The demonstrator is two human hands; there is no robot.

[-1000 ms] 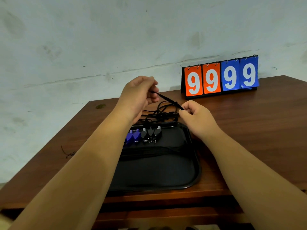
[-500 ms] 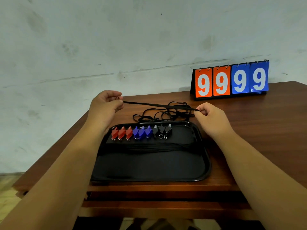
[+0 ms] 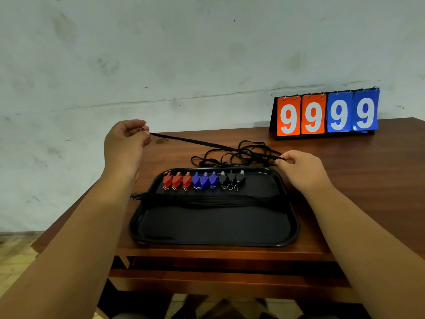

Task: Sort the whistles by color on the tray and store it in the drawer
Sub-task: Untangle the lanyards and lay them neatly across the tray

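Whistles (image 3: 203, 180) sit in one row along the far side of my black tray (image 3: 213, 229), side by side. From my left come three red whistles (image 3: 177, 180), then three blue whistles (image 3: 204, 180), then three black whistles (image 3: 231, 179). Small metal rings show at the near ends of the black ones. The tray rests on the brown table (image 3: 368, 157), near its front edge.

My left hand (image 3: 125, 143) is up in the air, past the left side of the tray. Its thumb and fingers are curled in and pinch one end of a thin black cord (image 3: 195, 142). My right hand (image 3: 301, 169) is lower, just beside the far right corner of the tray. Its fingers are curled too, and the tips pinch the cord farther along. The cord runs tight between my two hands, sloping down from left to right.

A messy pile of cords (image 3: 250, 153) lies on the table just behind the tray, and the tight cord passes through it. A neat bunch of cords (image 3: 207, 200) lies across the tray from side to side, just in front of the whistles. Its ends reach past both rims.

A score board (image 3: 326, 113) stands at the back right of the table, by the wall (image 3: 161, 54). It shows two orange 9s and two blue 9s.
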